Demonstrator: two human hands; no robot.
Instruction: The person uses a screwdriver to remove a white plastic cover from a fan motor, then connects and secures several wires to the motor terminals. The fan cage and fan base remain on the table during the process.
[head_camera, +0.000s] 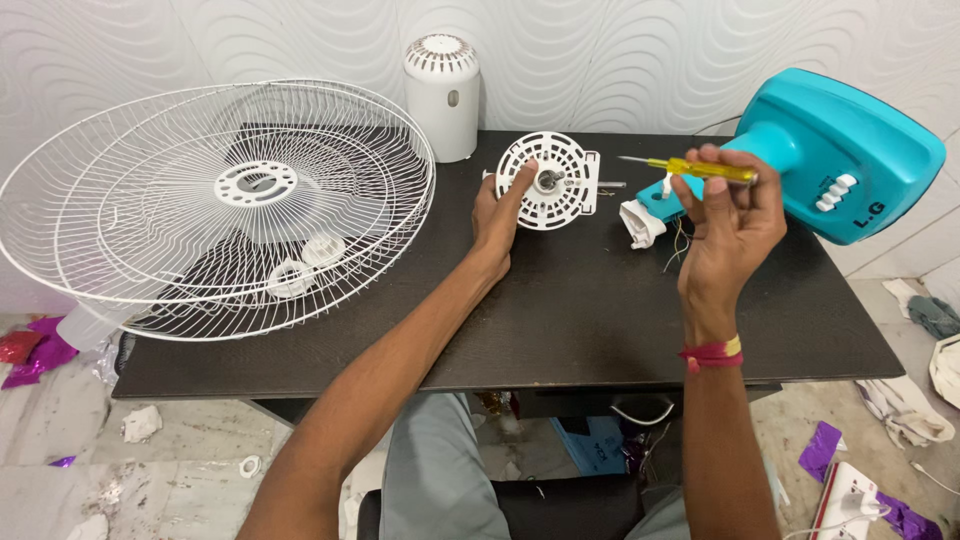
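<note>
The left hand (500, 215) hid part of the round white motor housing (550, 182). Beside that housing, the stacked fan grilles (215, 200) hid the tabletop beneath, and thin wires (678, 245) were too fine to trace.

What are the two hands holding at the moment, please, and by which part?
The right hand holds a yellow screwdriver by its handle. The left hand grips the white round motor housing at its left edge, on the table.

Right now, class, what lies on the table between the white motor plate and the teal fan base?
In the head view, between the motor plate and the fan base lie a crumpled white piece and thin loose wires.
</note>
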